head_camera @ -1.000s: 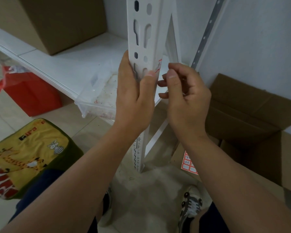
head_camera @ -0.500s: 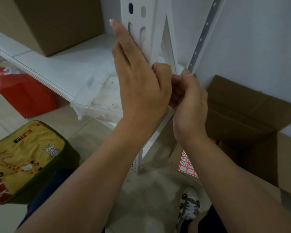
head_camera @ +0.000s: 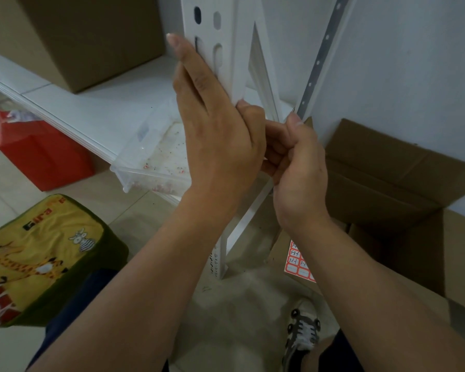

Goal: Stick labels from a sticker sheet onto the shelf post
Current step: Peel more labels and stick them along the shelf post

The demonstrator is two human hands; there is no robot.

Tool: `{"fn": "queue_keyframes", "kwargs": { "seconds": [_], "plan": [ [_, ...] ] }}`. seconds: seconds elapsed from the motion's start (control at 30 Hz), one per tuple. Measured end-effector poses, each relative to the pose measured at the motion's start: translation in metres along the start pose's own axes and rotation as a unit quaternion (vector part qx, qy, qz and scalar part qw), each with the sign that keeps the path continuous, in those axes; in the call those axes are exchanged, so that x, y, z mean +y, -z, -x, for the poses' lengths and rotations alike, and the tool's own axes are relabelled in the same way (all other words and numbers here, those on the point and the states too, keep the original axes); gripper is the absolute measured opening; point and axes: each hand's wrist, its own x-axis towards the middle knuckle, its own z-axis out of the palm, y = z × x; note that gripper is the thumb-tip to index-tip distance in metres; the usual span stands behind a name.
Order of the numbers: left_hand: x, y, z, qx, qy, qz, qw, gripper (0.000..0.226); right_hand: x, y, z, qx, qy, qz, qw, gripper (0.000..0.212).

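While both hands work at the white shelf post (head_camera: 227,49), the items stand as listed:
Shelf post: upright, slotted, rising from the floor beside the shelf board (head_camera: 97,108).
Left hand (head_camera: 215,135): fingers straight, flat against the post's left face — thumb at the post's front edge.
Right hand (head_camera: 298,167): fingers curled just right of the post, touching the left thumb; whether they pinch a label cannot be told.
Sticker sheet (head_camera: 297,264): red-bordered labels, lying on a cardboard box (head_camera: 403,178) right of the post's foot — partly hidden by the right forearm.
Clear bin (head_camera: 151,159): on the shelf board, left of the post.
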Motion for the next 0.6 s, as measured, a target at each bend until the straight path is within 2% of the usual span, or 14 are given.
{"fn": "queue_keyframes", "kwargs": {
  "seconds": [0.6],
  "plan": [
    [0.0067,-0.0059,0.0,0.049,0.009,0.032,0.998,0.077,0.0009,0.0008,0.0037,0.002,-0.009,0.011,1.0,0.047]
  ]
}}
